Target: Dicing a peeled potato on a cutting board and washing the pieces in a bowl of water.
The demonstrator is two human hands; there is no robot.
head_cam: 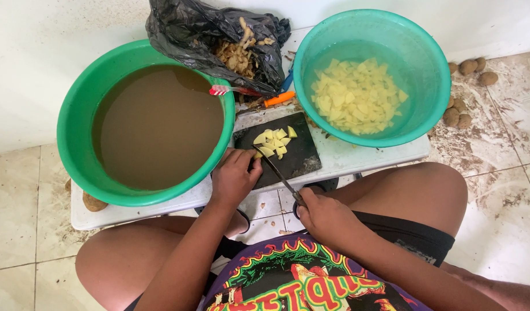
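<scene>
The right hand (pixel 325 216) grips a knife (pixel 276 170), its blade slanting up-left onto the black cutting board (pixel 299 155) on the bench (pixel 357 158). The left hand (pixel 235 175) presses potato pieces (pixel 273 141) there. Behind lies a crumpled black bag (pixel 190 29).

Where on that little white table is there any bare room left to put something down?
Little: a bare strip of white table between the black cutting board and the teal basin of cut potato, below its rim. Elsewhere it is crowded: the green basin of brown water, black bag of peelings.
</scene>
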